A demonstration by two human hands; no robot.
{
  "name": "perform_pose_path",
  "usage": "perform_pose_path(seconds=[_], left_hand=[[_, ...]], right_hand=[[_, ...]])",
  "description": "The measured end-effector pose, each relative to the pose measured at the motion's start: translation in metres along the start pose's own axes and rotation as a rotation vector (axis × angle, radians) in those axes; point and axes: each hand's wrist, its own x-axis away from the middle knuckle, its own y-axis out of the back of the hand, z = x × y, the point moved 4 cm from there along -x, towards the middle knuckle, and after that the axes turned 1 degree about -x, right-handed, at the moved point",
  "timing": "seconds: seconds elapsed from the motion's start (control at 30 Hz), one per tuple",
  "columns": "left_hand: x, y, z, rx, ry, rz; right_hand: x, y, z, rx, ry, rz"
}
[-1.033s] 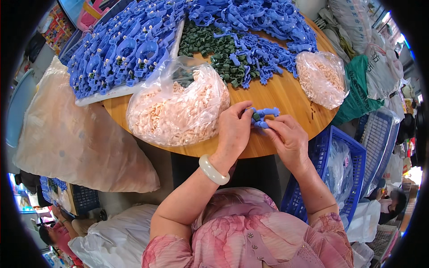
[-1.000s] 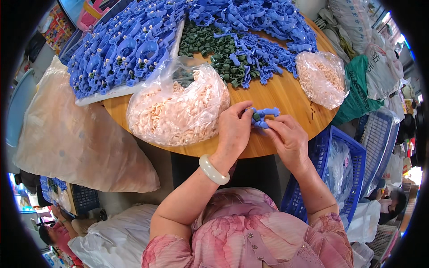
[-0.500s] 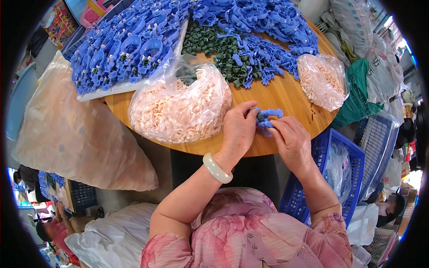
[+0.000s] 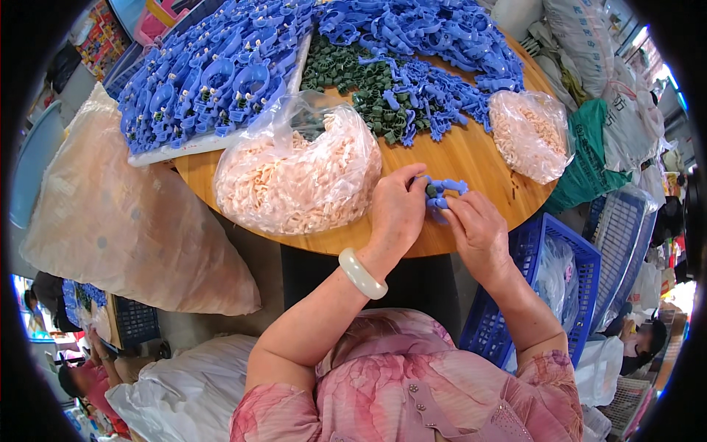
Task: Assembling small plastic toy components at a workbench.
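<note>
Edging slightly rightward: left hand | thumb and fingers pinched on blue-and-green piece over table's near edge | right hand likewise pinching it | two-handed handling apparently continuing

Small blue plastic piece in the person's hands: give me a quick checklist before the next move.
1. Left hand gripping the small blue plastic piece: ok, pinched at its left end.
2. Right hand on the piece: ok, fingertips at its near side.
3. Dark green plastic part fully seated on it: cannot tell, too small and partly covered.
4. Clear plastic bag of pale pink pieces beside the hands: ok, on their left.
5. Spare room on the flat white board: not ok, blue parts crowd it.
</note>
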Motion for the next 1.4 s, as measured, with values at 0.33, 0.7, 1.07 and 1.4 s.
perform_pose_path(seconds=[0.33, 0.7, 1.07, 1.4], left_hand=[[0.007, 0.009, -0.021, -0.046, -0.243, 0.026], [0.017, 0.002, -0.062, -0.233, -0.588, 0.251], [0.003, -0.007, -0.091, -0.679, -0.845, 0.266], [-0.020, 0.015, -0.134, -0.800, -0.758, 0.157]], right_hand=[[0.009, 0.022, -0.017, -0.217, -0.115, -0.151], [0.010, -0.004, -0.075, -1.070, -0.421, 0.056], [-0.025, 0.026, -0.079, -0.294, 0.213, -0.249], [-0.023, 0.004, -0.112, -0.513, -0.127, -0.217]])
